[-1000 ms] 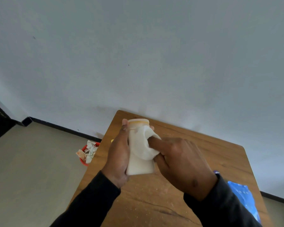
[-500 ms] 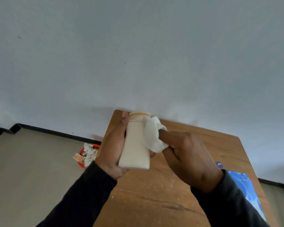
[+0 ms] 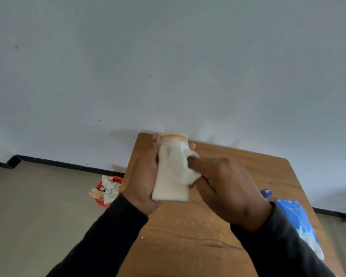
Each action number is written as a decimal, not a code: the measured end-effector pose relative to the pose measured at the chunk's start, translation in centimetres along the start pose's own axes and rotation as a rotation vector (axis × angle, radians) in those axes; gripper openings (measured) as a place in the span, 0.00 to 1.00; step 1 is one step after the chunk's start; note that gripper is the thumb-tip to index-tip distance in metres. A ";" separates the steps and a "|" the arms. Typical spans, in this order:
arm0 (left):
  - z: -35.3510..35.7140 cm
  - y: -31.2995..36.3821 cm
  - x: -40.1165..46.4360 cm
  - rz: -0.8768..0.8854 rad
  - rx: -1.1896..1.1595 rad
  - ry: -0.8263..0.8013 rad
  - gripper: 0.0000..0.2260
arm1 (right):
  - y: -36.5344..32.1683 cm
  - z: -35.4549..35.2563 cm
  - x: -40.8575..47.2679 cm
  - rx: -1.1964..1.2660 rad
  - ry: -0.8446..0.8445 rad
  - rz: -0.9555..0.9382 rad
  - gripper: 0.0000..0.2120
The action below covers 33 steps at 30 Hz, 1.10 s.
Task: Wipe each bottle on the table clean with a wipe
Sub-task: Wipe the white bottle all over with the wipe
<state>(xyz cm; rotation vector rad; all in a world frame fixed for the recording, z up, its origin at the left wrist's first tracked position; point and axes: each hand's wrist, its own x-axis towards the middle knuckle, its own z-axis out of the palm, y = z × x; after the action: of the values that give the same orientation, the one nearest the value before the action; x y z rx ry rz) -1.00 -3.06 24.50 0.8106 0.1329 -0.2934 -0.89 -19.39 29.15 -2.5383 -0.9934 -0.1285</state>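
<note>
A pale wall (image 3: pixel 168 66) fills the upper view, its dark skirting meeting a beige floor (image 3: pixel 38 206) that lies open to the left. The wooden table (image 3: pixel 188 236) butts its far edge against the wall; its near and middle surface is bare. Along its right edge lies a blue packet (image 3: pixel 296 218), with what looks like a blue cap (image 3: pixel 266 193) just beyond it. Off the left edge a red bin (image 3: pixel 108 188) holds crumpled wipes. Above the table, the left hand (image 3: pixel 144 180) wraps around the white bottle (image 3: pixel 171 186), upright. The right hand (image 3: pixel 228 188) presses a white wipe (image 3: pixel 186 168) to its side, fingers curled.
</note>
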 end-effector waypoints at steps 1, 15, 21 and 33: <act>0.2 0.0 -0.1 0.016 0.001 0.007 0.30 | 0.2 -0.1 0.3 -0.047 0.041 0.032 0.04; 0.1 0.3 0.7 0.065 0.033 0.060 0.32 | -0.1 -0.1 0.7 -0.120 0.039 0.066 0.07; 0.2 0.6 0.9 0.028 -0.025 0.029 0.34 | -2.1 0.9 -0.1 -0.095 -0.056 -0.040 0.08; 0.2 0.8 1.0 0.111 -0.028 0.075 0.31 | -0.9 0.7 0.9 -0.134 0.053 0.046 0.07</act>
<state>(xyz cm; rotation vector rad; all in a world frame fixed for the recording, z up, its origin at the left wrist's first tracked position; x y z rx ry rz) 0.25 -2.85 24.94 0.7983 0.1609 -0.1564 -0.90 -17.95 29.06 -2.6619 -0.9346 -0.2552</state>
